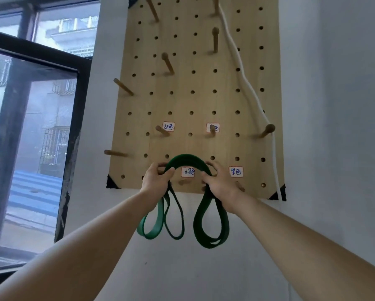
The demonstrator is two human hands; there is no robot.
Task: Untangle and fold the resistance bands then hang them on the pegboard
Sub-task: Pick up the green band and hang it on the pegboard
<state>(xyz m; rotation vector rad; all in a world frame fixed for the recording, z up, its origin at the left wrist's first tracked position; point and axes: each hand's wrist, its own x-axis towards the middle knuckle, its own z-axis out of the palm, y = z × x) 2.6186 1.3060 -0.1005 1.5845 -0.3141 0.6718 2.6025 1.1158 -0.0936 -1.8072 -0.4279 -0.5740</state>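
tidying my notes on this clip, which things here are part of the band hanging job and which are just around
Part of the job:
- folded dark green rubber resistance band
- left hand and right hand, both gripping it
- pale wooden pegboard with pegs and colour labels

Just around:
- white rope hanging on the board
- black-framed window

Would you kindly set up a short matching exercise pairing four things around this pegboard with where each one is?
Things:
1. green resistance band
2. white rope
3. window
4. right hand

Places:
A. left of the pegboard
B. hanging down the board's right side
C. arched between both hands
D. gripping the band by the board's bottom edge

Pairs: 1-C, 2-B, 3-A, 4-D
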